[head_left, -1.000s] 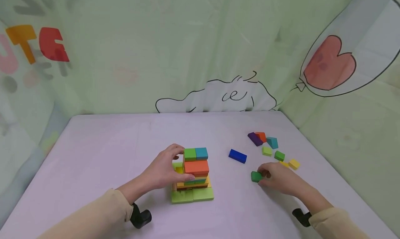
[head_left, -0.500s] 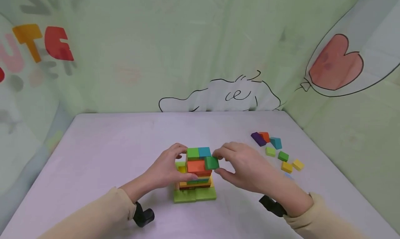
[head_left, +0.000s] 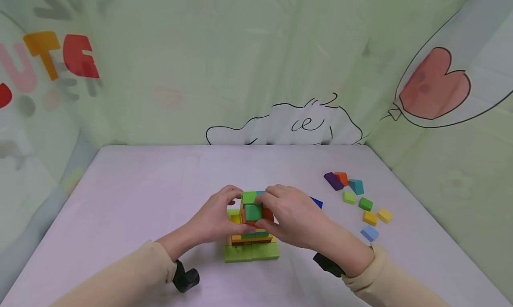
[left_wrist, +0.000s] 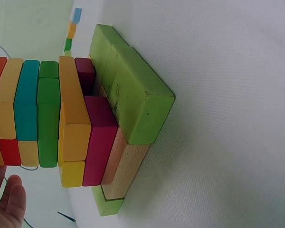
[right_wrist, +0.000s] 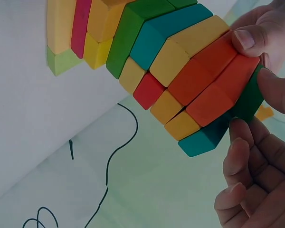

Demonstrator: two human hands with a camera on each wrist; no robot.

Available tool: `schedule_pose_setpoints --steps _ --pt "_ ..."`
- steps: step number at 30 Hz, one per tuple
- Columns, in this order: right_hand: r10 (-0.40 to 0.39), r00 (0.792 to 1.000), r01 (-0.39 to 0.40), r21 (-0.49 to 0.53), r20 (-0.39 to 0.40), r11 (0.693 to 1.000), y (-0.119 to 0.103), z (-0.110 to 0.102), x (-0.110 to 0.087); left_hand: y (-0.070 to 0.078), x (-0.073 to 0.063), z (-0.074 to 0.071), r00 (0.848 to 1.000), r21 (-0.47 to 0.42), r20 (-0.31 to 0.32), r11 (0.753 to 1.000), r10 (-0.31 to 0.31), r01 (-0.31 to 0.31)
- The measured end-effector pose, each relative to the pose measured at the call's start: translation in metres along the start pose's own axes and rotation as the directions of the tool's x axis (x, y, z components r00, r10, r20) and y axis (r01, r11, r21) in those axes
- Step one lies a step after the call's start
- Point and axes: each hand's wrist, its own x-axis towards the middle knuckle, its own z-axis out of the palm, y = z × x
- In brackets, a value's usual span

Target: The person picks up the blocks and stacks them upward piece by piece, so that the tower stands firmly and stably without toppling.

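A tower of coloured wooden blocks [left_wrist: 48,111] stands on light green blocks [head_left: 252,252] at the front middle of the table. My left hand [head_left: 212,220] grips its upper part from the left, with the thumb across the front and the fingers behind. My right hand [head_left: 294,215] pinches a dark green block [right_wrist: 250,97] between thumb and fingers. In the head view that block overlaps the tower's upper front, just below a bright green block [head_left: 249,197] on top. The right wrist view has the dark green block right against the upper orange block [right_wrist: 218,95] and a teal one [right_wrist: 204,137].
Loose blocks lie at the right of the table [head_left: 160,173]: purple [head_left: 333,181], teal [head_left: 356,186], green [head_left: 365,203], yellow [head_left: 370,218] and light blue [head_left: 369,233] among them. A blue block [head_left: 317,202] is partly hidden behind the right hand. Printed curtains [head_left: 168,66] rise behind.
My right hand has picked the dark green block off the table at the right and carried it left to the tower's upper front. The left hand keeps its grip on the tower.
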Motion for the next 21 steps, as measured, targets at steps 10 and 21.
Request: schedule_pose_setpoints --steps 10,21 --pt "0.015 1.0 -0.015 0.024 -0.011 1.0 0.0008 0.0018 0.0001 -0.0004 0.0004 0.0005 1.0 -0.003 0.001 1.0 0.007 -0.007" --pt "0.022 1.0 -0.022 0.027 -0.009 0.999 0.0014 0.0055 0.0024 -0.0007 0.0006 0.0005 1.0 0.002 -0.001 1.0 0.001 -0.001"
